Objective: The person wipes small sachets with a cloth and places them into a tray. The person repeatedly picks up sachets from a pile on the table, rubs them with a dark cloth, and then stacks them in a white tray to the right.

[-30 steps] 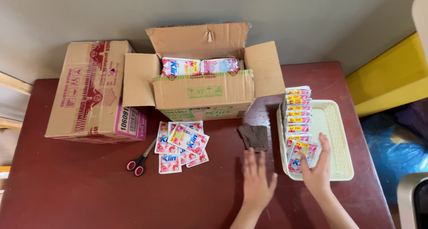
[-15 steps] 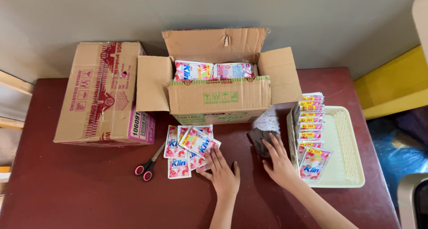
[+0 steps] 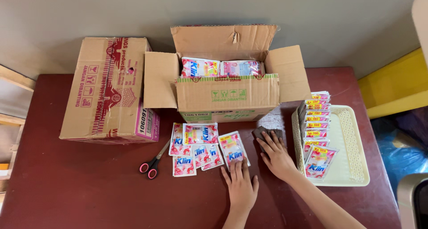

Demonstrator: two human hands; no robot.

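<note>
Right hand (image 3: 277, 155) hides most of the dark brown piece (image 3: 260, 132).

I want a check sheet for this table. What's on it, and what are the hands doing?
Surface: dark red table.
Job's things: pink sachet under left hand's fingertips; sachet pile; sachet row in cream tray.
Clutter: open box holding sachets; shut box; scissors; dark pad.
Hands: left hand flat on sachet; right hand on pad.
Cables: nothing seen.
Surroundings: grey wall; yellow thing; blue bag.
</note>
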